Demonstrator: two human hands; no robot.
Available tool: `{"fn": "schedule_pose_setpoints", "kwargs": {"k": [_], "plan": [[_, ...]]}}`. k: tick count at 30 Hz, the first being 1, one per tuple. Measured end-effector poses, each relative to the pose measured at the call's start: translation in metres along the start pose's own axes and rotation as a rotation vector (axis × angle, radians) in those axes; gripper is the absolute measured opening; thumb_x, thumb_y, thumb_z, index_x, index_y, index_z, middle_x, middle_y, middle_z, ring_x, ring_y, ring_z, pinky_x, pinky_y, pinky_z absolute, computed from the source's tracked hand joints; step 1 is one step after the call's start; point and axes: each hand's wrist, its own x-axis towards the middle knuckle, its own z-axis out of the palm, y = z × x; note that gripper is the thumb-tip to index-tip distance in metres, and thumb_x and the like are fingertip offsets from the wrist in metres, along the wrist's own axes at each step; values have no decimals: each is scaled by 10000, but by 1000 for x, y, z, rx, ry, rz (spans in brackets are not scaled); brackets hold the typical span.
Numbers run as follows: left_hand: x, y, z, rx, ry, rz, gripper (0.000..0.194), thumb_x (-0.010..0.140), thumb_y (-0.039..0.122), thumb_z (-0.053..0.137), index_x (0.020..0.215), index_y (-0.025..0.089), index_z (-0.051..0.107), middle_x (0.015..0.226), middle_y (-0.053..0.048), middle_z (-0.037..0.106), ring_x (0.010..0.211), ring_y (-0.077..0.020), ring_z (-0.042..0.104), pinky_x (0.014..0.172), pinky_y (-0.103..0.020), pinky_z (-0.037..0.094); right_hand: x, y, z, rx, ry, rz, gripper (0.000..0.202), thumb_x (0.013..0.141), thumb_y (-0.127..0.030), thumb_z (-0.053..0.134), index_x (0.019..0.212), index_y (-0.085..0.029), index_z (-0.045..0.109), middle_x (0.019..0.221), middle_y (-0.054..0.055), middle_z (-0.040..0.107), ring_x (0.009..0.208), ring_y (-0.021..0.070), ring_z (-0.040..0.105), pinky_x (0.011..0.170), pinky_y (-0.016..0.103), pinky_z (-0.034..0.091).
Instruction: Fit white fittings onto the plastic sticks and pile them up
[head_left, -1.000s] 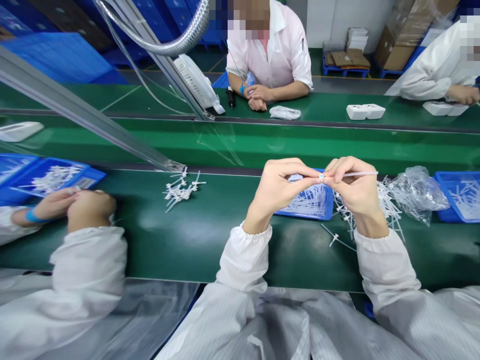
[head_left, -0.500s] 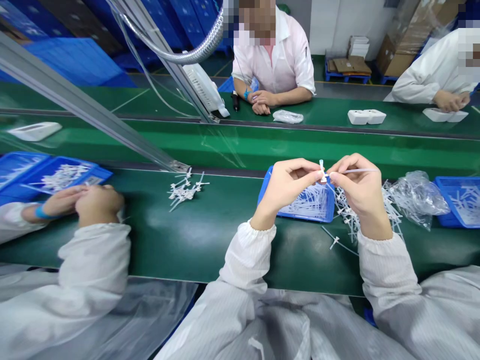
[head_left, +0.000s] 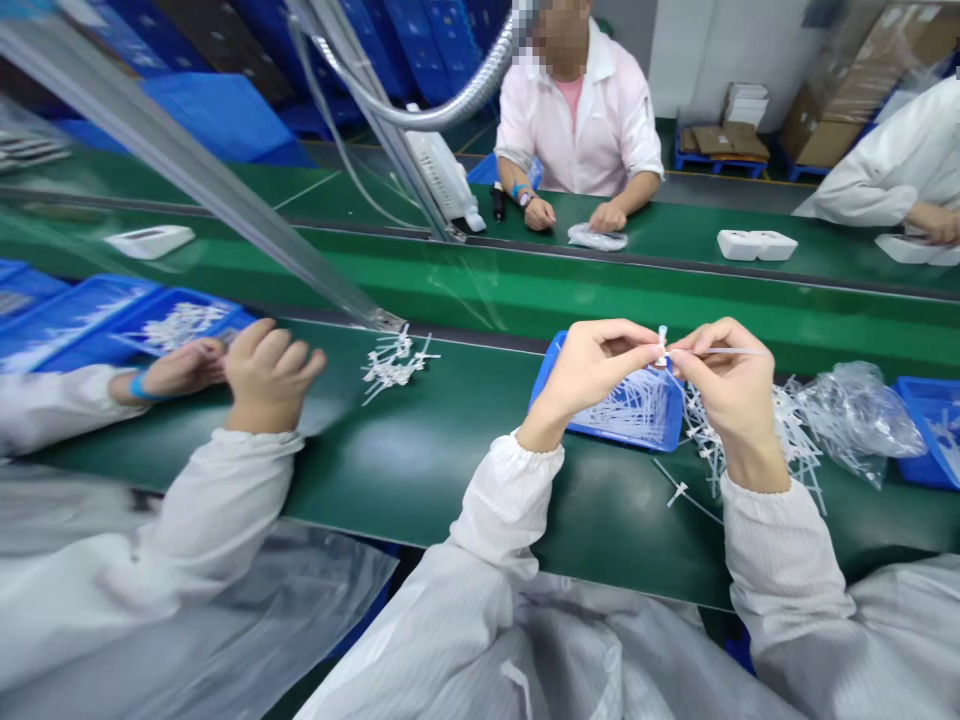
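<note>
Green table (head_left: 360,460), near edge crossed by white sleeves (head_left: 502,510), room lay between blue tray (head_left: 630,441) and leftward parts pile (head_left: 396,370), left hand (head_left: 600,362) pinched white connector (head_left: 663,334) over tray, right hand (head_left: 726,378) pinched thin tube (head_left: 742,351) beside it, both nearly closed

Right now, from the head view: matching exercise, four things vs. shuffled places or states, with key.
1. White connector
2. Thin tube
3. Clear plastic bag
4. Flexible metal conduit

A. Crumpled, beside the tube pile
B. In the right hand, one end sticking out
C. Silvery, curving overhead
D. Pinched by the left hand

Pairs: 1-D, 2-B, 3-A, 4-C
</note>
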Motion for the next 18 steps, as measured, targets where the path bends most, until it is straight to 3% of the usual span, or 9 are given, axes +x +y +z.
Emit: {"fn": "schedule_pose_setpoints", "kwargs": {"k": [6, 9, 11, 12, 15, 18], "plan": [[-5, -9, 17, -10, 3, 56, 361, 904, 486, 857, 1020, 147, 817, 897, -83, 833, 812, -195, 797, 781, -308, 629, 14, 6, -4, 165, -43, 8, 316, 805, -310, 921, 915, -249, 631, 807, -13, 735, 584, 131, 621, 593, 296, 536], [-16, -25, 0, 270, -52, 139, 333, 987, 465, 767, 1140, 175, 827, 974, -80, 850, 881, -191, 800, 852, -314, 616, 22, -3, -33, 122, 22, 16, 416, 705, -262, 949, 1058, -251, 729, 725, -20, 711, 544, 139, 575, 549, 290, 466], [-28, -41, -35, 526, 18, 177, 284, 997, 432, 751, 1138, 200, 836, 1068, -77, 855, 968, -192, 797, 942, -322, 603, 24, -13, -63, -49, 91, 2, 521, 683, -260, 938, 1178, -265, 775, 716, -14, 694, 557, 143, 555, 537, 289, 435], [-36, -50, -60, 652, 109, 151, 252, 1007, 410, 730, 1106, 206, 840, 1088, -75, 853, 1004, -194, 792, 975, -327, 596, 24, -18, -79, -180, 105, 14, 580, 687, -286, 931, 1246, -281, 780, 736, -2, 697, 580, 152, 564, 536, 293, 434], [-63, -68, -153, 1024, 485, -87, 229, 1028, 339, 645, 1077, 206, 824, 1148, -87, 828, 1130, -219, 746, 1084, -366, 560, 20, -25, -126, -542, 25, 142, 841, 663, -464, 928, 1457, -310, 698, 808, 51, 741, 671, 226, 665, 552, 345, 513], [-87, -70, -242, 1154, 670, -211, 282, 1017, 286, 576, 1163, 176, 791, 1304, -149, 759, 1336, -302, 633, 1253, -514, 419, 19, -21, -157, -739, -36, 201, 1105, 643, -646, 903, 1623, -292, 534, 764, 68, 758, 687, 299, 740, 546, 402, 578]]}}
